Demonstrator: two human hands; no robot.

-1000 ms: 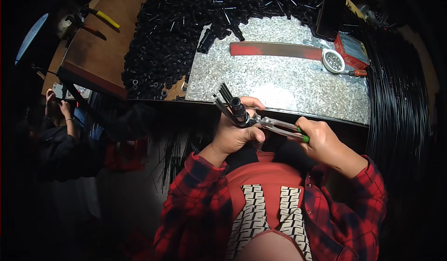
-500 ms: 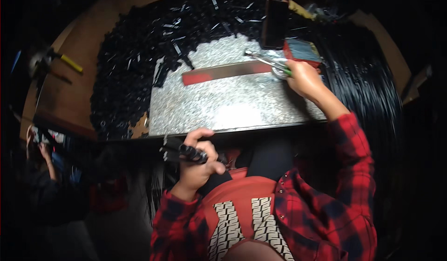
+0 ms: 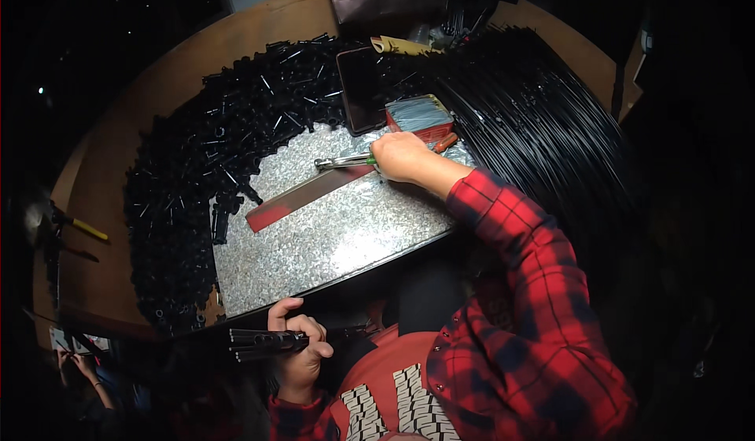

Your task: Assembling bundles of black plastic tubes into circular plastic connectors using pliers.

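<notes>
My right hand (image 3: pixel 401 156), over the far right part of the speckled grey slab (image 3: pixel 330 240), is closed around a silver plier-like tool (image 3: pixel 346 161) with a green grip. The tool's tip points left, just above a flat metal bar (image 3: pixel 303 199) with a red end that lies slantwise on the slab. My left hand (image 3: pixel 300 347), below the slab's near edge, is wrapped round a bundle of thin black rods (image 3: pixel 263 343) whose pale ends point left. Its index finger is raised near the edge.
Black short parts (image 3: pixel 181 197) are heaped around the slab's left and back. Long black rods (image 3: pixel 535 119) lie at right. A dark phone (image 3: pixel 362 91), a red box (image 3: pixel 421 120) of thin pale pieces and a yellow-handled tool (image 3: pixel 88 229) are about. Another person's hands (image 3: pixel 82 366) show lower left.
The whole view has turned, so the slab appears tilted and further left. My right hand still grips the tool near the bar, and my left still holds the rods.
</notes>
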